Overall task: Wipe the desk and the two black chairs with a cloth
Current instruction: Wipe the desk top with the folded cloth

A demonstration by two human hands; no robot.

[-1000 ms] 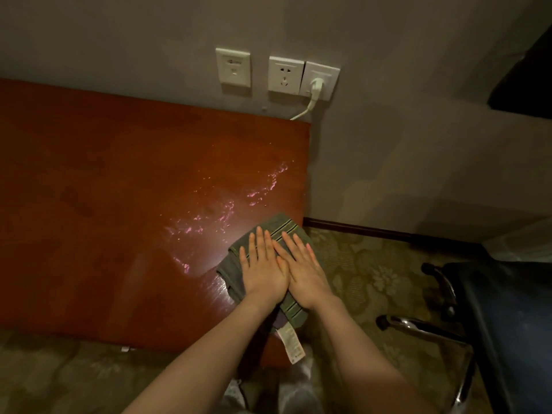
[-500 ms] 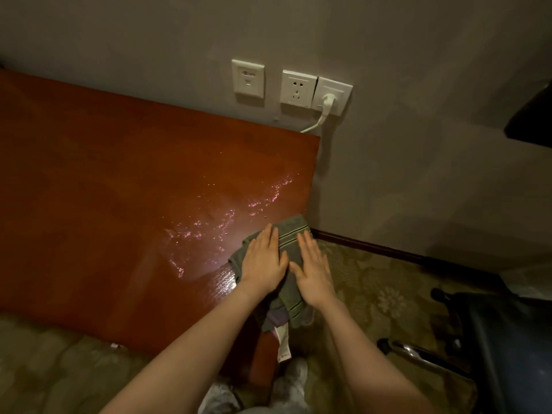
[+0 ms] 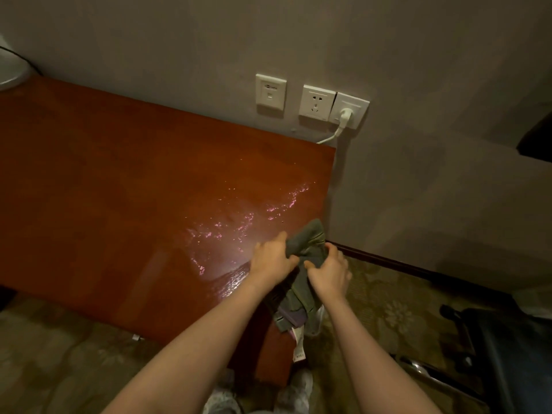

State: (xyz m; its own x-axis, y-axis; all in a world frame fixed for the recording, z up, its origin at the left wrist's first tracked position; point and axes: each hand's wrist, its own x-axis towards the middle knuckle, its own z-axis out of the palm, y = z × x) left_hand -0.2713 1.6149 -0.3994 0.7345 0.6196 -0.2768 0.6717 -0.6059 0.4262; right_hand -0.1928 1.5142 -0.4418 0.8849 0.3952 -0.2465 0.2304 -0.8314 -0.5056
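A reddish-brown wooden desk (image 3: 119,189) stands against the wall, with wet shiny streaks near its right end. At the desk's front right corner a grey-green cloth (image 3: 307,243) is bunched up, and its lower part with a white label hangs over the edge. My left hand (image 3: 270,258) grips the cloth's left side with curled fingers. My right hand (image 3: 328,271) grips its right side. One black chair (image 3: 513,354) with a chrome armrest stands on the floor at the lower right. A second dark shape (image 3: 534,138) sits at the right edge.
Three white wall plates (image 3: 316,103) sit above the desk's right end, the rightmost with a white plug and cord. A white object (image 3: 9,70) stands at the desk's far left. Patterned carpet (image 3: 388,309) covers the floor, and my feet show below.
Both hands lay flat on the spread cloth before. Now their fingers have curled and gathered the cloth into a bunch at the desk's corner. The view has shifted slightly.
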